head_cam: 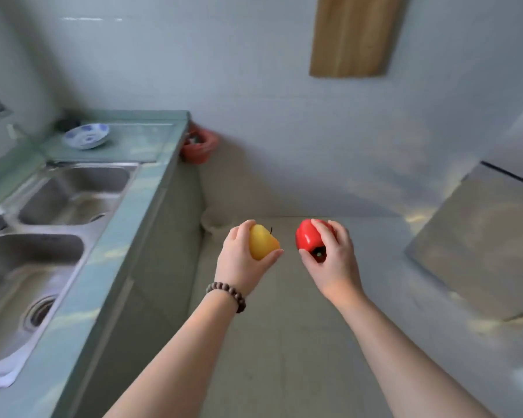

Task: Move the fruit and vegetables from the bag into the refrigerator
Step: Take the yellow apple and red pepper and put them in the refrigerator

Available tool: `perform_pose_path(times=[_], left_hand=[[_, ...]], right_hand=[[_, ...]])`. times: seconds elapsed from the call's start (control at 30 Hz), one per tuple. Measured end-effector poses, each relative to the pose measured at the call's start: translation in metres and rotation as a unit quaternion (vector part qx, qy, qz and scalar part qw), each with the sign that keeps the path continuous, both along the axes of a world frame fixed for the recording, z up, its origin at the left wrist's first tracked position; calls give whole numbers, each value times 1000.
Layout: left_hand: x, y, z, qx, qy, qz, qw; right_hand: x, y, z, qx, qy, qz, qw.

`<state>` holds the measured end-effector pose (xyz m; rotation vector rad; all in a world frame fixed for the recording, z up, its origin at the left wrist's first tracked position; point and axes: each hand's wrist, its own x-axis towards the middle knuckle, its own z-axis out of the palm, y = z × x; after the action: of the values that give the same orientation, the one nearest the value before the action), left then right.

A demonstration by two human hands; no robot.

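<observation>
The fingers point(242, 229) of the left hand point(239, 263) are wrapping around one round yellow fruit with a thin dark stem point(261, 244). The fingers point(323, 233) of the right hand point(334, 263) are gripping one shiny red bell pepper point(307, 236). Both foods are being held up in the air over the pale floor point(284, 342), one in each hand, probably so two things can be carried in one trip. A brown bead bracelet point(227, 294) is sitting on the left wrist. The big grey box on the right point(480, 245) may be the refrigerator. On the left, the green desk point(151, 188) is holding two steel sink bowls point(73, 191) and one blue and white dish point(86, 135). No bag is showing.
</observation>
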<state>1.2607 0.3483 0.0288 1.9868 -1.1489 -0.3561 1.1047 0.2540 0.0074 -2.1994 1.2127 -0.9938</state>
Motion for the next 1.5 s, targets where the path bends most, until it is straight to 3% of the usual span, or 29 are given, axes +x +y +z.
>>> perform_pose_path(times=[0.3, 0.67, 1.13, 1.5], left_hand=[[-157, -163, 11, -2, -13, -144, 990], [-313, -300, 31, -12, -23, -298, 954], [-413, -523, 42, -59, -16, -448, 892], [-479, -695, 99, -117, -35, -556, 822]], right_hand=[[-179, -115, 2, -20, -29, -117, 992], [-340, -180, 11, -24, -31, -288, 957], [-430, -352, 27, -58, -24, -437, 897], [-483, -480, 79, -93, -8, -532, 842]])
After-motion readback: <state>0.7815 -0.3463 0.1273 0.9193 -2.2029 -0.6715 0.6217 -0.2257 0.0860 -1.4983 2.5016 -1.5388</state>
